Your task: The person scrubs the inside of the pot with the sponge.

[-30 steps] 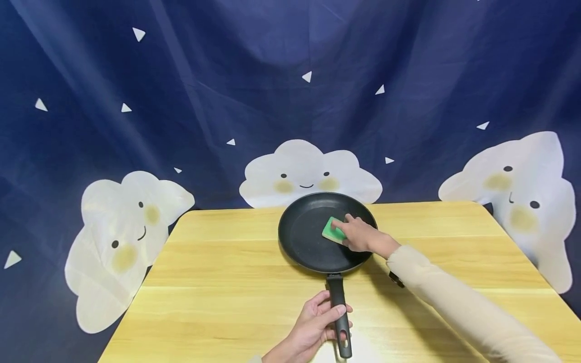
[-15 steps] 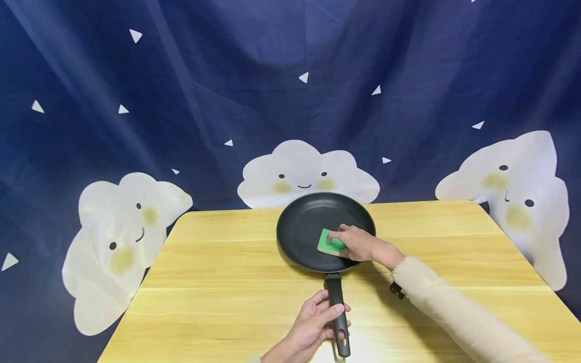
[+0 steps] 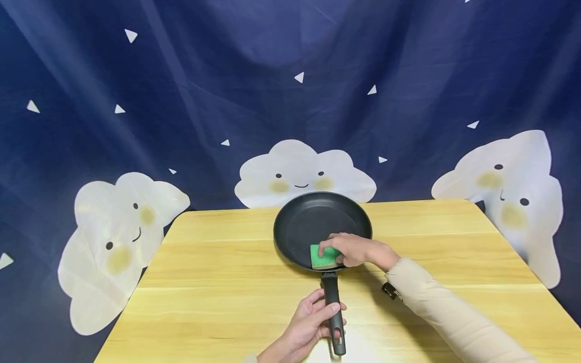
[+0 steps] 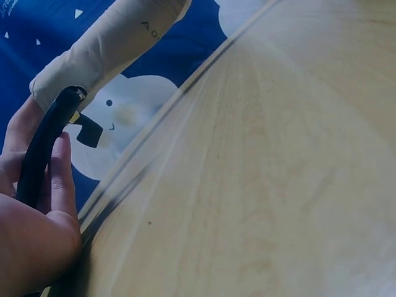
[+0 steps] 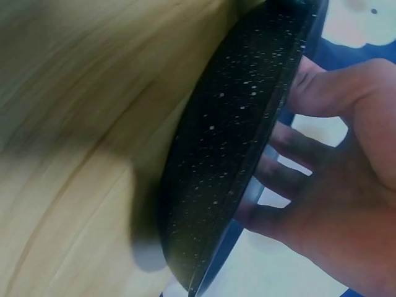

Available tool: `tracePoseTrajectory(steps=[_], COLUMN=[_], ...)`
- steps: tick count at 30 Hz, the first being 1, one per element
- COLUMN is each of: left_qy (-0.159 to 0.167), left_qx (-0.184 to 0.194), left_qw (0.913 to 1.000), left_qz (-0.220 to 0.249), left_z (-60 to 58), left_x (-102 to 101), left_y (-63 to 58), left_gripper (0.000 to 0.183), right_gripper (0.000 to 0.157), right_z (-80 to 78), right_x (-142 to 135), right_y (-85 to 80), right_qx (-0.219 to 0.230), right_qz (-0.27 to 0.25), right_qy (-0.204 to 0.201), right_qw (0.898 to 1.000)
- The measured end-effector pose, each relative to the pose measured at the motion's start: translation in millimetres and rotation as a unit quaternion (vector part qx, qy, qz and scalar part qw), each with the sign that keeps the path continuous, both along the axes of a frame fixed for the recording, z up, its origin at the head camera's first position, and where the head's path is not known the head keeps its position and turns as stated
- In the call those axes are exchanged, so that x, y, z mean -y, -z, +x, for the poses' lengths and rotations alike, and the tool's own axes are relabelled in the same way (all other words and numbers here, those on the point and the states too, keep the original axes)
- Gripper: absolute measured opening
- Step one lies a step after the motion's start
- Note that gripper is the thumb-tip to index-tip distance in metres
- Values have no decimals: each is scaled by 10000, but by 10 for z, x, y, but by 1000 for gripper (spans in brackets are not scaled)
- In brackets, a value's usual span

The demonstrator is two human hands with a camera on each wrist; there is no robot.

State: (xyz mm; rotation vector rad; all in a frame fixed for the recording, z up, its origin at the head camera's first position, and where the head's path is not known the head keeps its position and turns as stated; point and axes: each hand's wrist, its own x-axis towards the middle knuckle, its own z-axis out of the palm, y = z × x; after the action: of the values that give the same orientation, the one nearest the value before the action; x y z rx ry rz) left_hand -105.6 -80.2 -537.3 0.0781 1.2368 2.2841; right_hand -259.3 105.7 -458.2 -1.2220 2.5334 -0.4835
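Observation:
A black frying pan (image 3: 304,227) is at the middle of the table in the head view, its handle pointing towards me. My left hand (image 3: 305,322) grips the black handle (image 3: 332,287); in the left wrist view the fingers of the left hand (image 4: 37,229) wrap round that handle (image 4: 46,142). With my right hand (image 3: 356,249) I hold a green sponge (image 3: 320,257) against the near inside part of the pan. In the right wrist view the speckled outer side of the pan (image 5: 216,130) hides the sponge, and the fingers of my right hand (image 5: 334,179) reach over the rim.
The light wooden table (image 3: 218,282) extends on both sides of the pan. Behind it hangs a dark blue curtain (image 3: 254,75) with white clouds and small triangles. A beige sleeve (image 3: 449,307) covers the right arm, with a small dark device (image 3: 390,291) by the wrist.
My right hand has slid the sponge from the middle of the pan towards its near edge, slightly left. The left hand keeps its grip on the handle. The head view has shifted slightly.

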Motion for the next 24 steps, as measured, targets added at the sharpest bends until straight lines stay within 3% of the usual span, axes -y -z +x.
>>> tracePoseTrajectory(steps=[8,15,19,24], left_qy=[23,13,-35,22], left_qx=[-14,32,41,28], left_qw=[10000,10000,10000,10000], left_qz=[14,-12,-30,4], left_z=[4,7,1,16], left_x=[0,-5,-5,14], left_y=[5,-13,-22,-26], left_gripper=[57,56,56,59], right_gripper=[44,39,37,33], right_z=[4,37,72,142], right_x=[25,5,-1,-48], right_y=[-60,-91,-98,-77], right_qx=[526,926,897,535], right_qz=[-84,-309,-475,-711], right_qy=[-209,-125,-33,-143], right_qw=[9984,9951,9948,9959])
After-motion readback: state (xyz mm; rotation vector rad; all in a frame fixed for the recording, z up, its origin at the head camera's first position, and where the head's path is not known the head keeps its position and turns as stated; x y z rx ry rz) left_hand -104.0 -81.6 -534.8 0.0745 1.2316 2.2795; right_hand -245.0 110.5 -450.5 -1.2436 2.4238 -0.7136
